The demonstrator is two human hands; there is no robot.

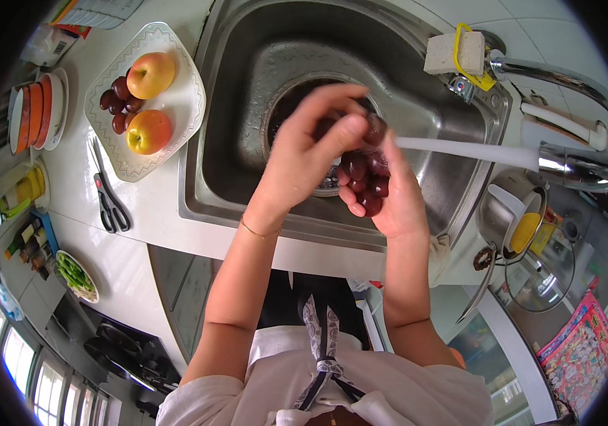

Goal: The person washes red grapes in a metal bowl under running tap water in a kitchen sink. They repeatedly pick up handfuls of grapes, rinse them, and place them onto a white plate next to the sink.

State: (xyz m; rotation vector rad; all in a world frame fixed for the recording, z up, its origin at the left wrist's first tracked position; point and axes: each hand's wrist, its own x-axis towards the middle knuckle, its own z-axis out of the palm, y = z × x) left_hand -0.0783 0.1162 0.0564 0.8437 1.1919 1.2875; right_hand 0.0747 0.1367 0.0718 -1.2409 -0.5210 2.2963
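Over a stainless steel sink (405, 114), my right hand (397, 197) holds a small bunch of dark red grapes (370, 183). My left hand (317, 141) is raised at the upper end of the bunch, blurred, its thumb and fingers bent around the top grapes; whether they grip one is unclear. Water runs from the chrome faucet (564, 162) onto the grapes between my hands. Below them a round metal bowl (277, 101) stands in the sink, partly hidden by my left hand. A white plate (189, 96) left of the sink bears two apples (149, 131) and several grapes (117, 101).
Scissors (109, 205) lie on the counter beneath the plate. Stacked bowls (32, 114) and a dish of cut green vegetables (75, 274) are farther left. A sponge (455, 52) hangs by the faucet base. Right of the sink are a metal pot (501, 213) and a glass lid (541, 282).
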